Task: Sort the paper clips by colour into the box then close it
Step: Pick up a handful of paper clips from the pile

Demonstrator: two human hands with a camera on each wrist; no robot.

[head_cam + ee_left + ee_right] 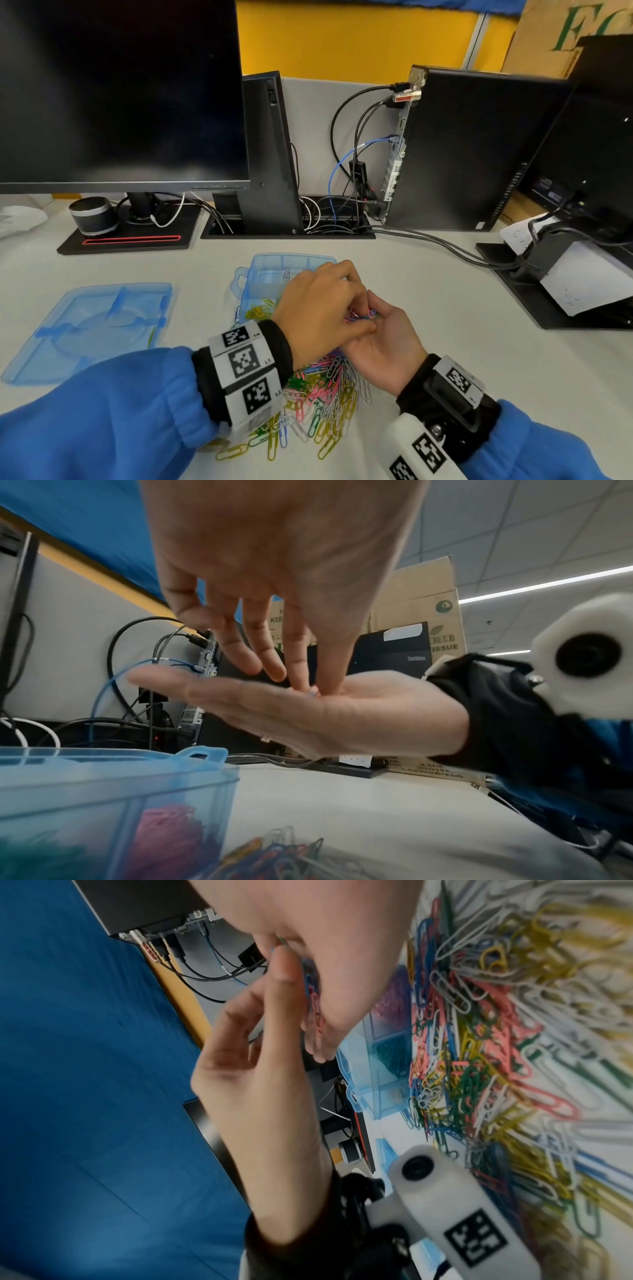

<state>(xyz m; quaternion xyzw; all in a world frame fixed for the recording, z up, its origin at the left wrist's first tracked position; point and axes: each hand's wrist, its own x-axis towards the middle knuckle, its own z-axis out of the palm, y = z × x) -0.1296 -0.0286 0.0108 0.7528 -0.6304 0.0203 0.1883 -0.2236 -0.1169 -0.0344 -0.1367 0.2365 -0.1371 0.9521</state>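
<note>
The person's right hand (383,337) is held palm up above the white desk (428,301), fingers relaxed and extended, cradling a small cluster of pink and blue paper clips (361,314). The left hand (322,305) is positioned palm down directly over it, thumb and forefinger tips pinching at the cluster in the right palm; the left wrist view shows the fingertips (303,681) touching the palm.

The translucent blue plastic compartment box (270,274) stands open on the desk just beyond the hands. Its visible compartments hold yellow, white, pink and green clips separately. The detached translucent blue lid (92,325) lies flat well to the left of the box.

The unsorted heap of mixed coloured paper clips (318,394) lies on the desk beneath both wrists, just beside the near wall of the box.
</note>
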